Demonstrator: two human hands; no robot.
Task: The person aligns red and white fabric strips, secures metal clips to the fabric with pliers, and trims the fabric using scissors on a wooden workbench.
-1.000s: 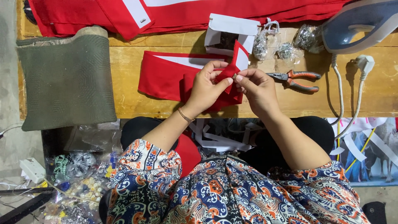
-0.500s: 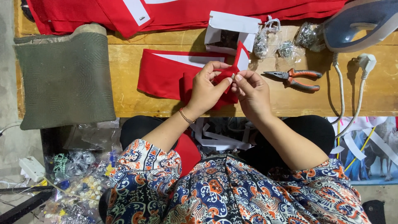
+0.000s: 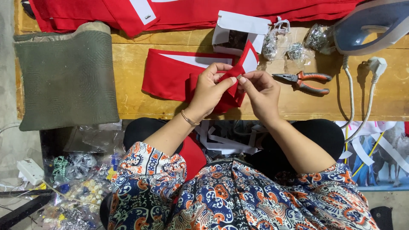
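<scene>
Nearest the camera, both forearms extend from patterned sleeves toward the table [image 3: 128, 106] edge. The left hand [image 3: 208, 89] pinches a folded red fabric strip [image 3: 232, 83] between thumb and fingertips; its grip is closed on the cloth. The right hand [image 3: 262, 91] meets it from the other side, thumb and forefinger closed on a small metallic fitting [image 3: 240, 77] at the fold.

Progress, as a judgement: the fitting is at the fabric but does not appear fastened; the needle-nose pliers [image 3: 304, 81] lie untouched just beside the right hand.

The held strip rises from the table edge and points up and to the right, away from the person, ending in a white-backed tip. Its long axis runs diagonally. Under it, a flat red band [image 3: 168, 74] lies lengthwise along the table.

Farther back sit a white cardboard box [image 3: 240, 27], clear bags of metal parts [image 3: 294, 51], a clothes iron [image 3: 375, 23] and stacked red cloth [image 3: 85, 12].
</scene>
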